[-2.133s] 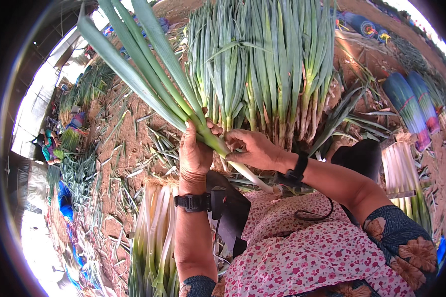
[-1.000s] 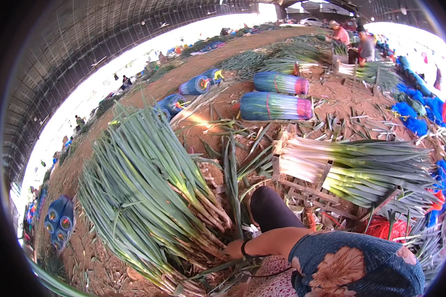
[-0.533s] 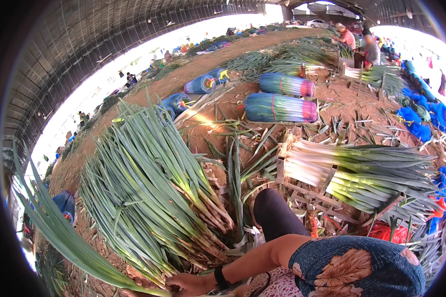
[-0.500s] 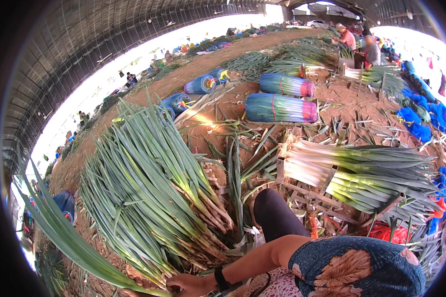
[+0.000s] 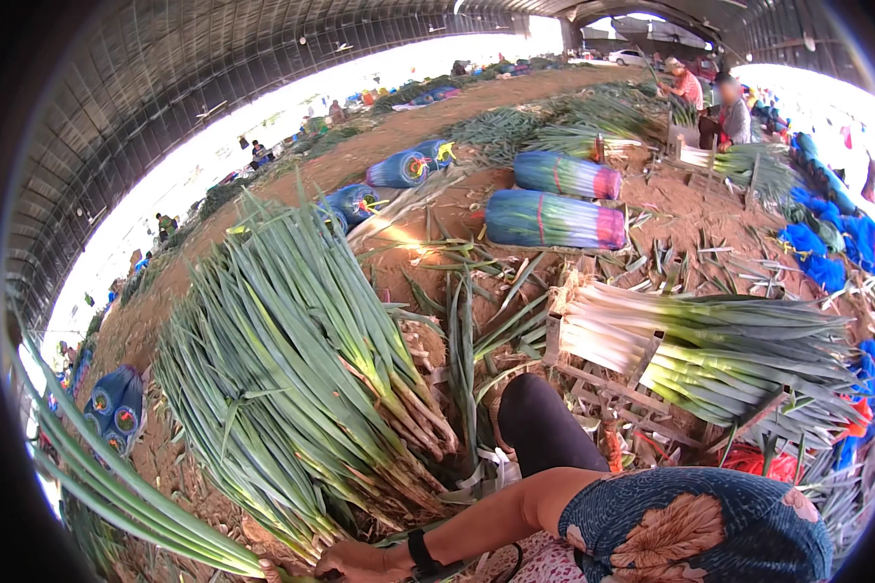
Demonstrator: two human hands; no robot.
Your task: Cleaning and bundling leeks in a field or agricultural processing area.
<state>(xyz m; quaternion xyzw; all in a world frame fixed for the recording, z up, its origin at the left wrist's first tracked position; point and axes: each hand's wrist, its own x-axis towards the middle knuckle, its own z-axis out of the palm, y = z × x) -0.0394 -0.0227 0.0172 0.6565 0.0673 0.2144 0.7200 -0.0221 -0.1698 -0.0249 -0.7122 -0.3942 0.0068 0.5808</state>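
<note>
At the lower edge my left hand (image 5: 272, 571) shows only in part, its fingers closed round a long green onion (image 5: 156, 525). The leaves of that onion sweep up and out to the left. Close beside it my right hand (image 5: 358, 561), with a dark band on the wrist, is closed with its fingertips on the lower stalk of the same onion. The root end is cut off by the picture's edge. Just beyond my hands lies a big heap of untrimmed green onions (image 5: 282, 369), their brownish root ends toward my knee.
Right of my knee (image 5: 544, 428), a low wooden rack (image 5: 642, 396) carries cleaned white-stemmed onions (image 5: 710, 335). Wrapped bundles (image 5: 554, 219) lie farther off, and more (image 5: 115, 408) at the left. Leaf scraps litter the soil. Two people (image 5: 734, 112) sit at the far right.
The held onion's leaves have swung lower and farther left, and spread apart. Both hands have shifted slightly, the right one a little to the left. The view has turned slightly, showing more bundles at left.
</note>
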